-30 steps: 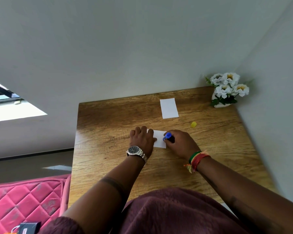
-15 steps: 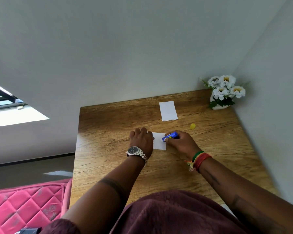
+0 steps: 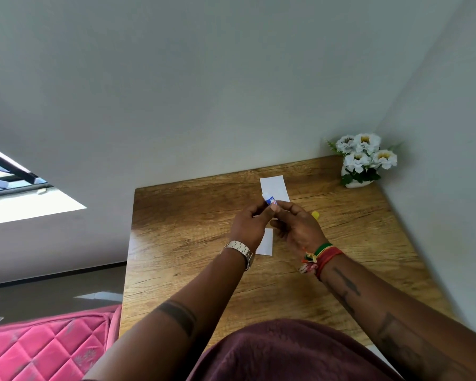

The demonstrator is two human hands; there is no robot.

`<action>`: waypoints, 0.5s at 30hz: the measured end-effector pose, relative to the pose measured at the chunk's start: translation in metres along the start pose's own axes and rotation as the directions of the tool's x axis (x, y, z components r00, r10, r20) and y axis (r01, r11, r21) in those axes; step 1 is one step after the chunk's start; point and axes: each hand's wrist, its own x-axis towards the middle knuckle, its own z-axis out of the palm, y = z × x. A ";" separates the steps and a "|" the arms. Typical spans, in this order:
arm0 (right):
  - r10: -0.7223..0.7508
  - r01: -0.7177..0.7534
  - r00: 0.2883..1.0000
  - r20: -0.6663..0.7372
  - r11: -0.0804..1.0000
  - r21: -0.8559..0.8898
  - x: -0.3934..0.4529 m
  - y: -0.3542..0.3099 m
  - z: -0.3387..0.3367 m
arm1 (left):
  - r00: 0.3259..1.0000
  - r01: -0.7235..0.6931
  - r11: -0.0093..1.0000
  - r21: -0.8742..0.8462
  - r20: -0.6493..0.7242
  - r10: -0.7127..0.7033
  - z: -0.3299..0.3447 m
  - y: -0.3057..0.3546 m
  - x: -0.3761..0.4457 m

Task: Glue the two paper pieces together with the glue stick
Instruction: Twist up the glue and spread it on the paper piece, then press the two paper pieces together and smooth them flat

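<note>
Both hands are raised above the wooden table (image 3: 190, 243) and meet around a small blue glue stick (image 3: 270, 199), whose white tip points up and away. My left hand (image 3: 249, 226) pinches its lower part, and my right hand (image 3: 296, 224) grips it from the right side. Below the hands lies one white paper piece (image 3: 266, 243), partly hidden by my left hand. The other white paper piece (image 3: 275, 187) lies farther back on the table. A small yellow cap (image 3: 315, 214) rests just right of my right hand.
A white pot of white flowers (image 3: 362, 160) stands in the far right corner against the wall. A pink quilted cushion (image 3: 44, 347) sits left of the table, below its edge. Grey walls close off the table's back and right sides.
Both hands have lifted off the near paper. The glue stick came up from the paper with my right hand, and my left hand left the paper and joined it on the stick.
</note>
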 end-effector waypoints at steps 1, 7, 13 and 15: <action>-0.007 0.008 1.000 0.024 1.000 -0.015 0.000 0.000 0.000 | 1.000 0.005 1.000 -0.027 0.019 -0.005 0.002 0.002 0.002; 0.021 0.001 0.983 0.185 0.993 -0.120 0.004 -0.008 -0.001 | 1.000 0.001 0.990 -0.139 0.009 0.001 -0.003 0.016 0.008; -0.233 0.278 0.959 0.162 0.659 -0.698 0.001 -0.011 -0.006 | 0.998 -0.046 0.992 0.116 0.043 0.041 -0.002 0.014 0.009; -0.314 0.297 0.941 0.124 0.592 -0.749 0.002 -0.009 -0.015 | 0.995 -0.069 0.985 0.158 0.079 0.057 0.006 0.014 0.009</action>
